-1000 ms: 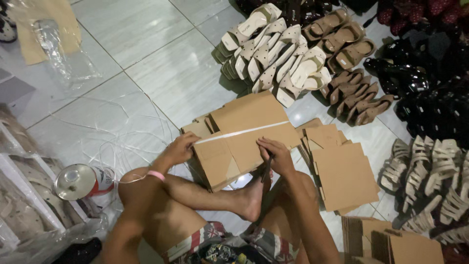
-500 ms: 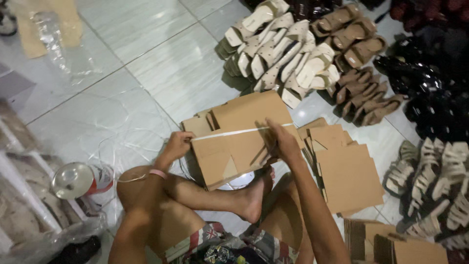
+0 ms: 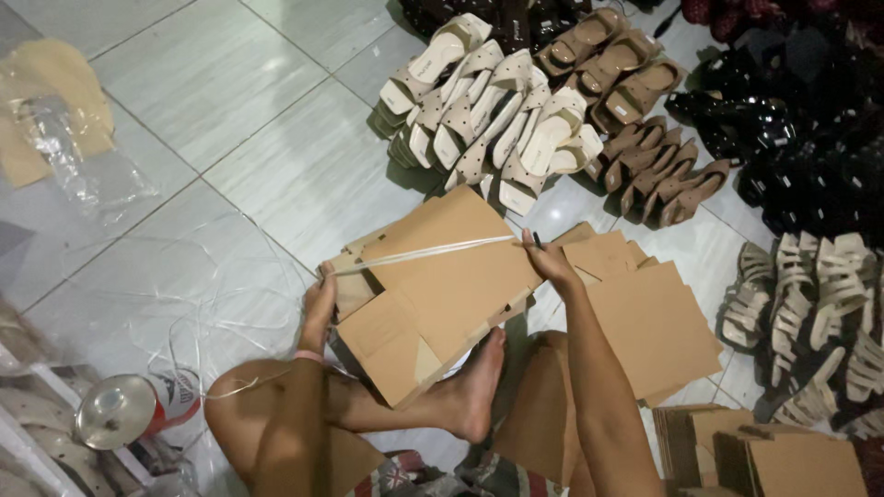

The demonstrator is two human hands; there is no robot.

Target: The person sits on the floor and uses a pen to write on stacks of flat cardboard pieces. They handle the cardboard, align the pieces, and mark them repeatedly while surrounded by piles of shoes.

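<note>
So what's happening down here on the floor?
A person sits on the tiled floor with a stack of flat cardboard boxes propped against a bare foot. The left hand grips the stack's left edge, and the right hand pulls a pale plastic string taut across the top. More flat cardboard lies beside it, and rows of sandals line the floor beyond.
</note>
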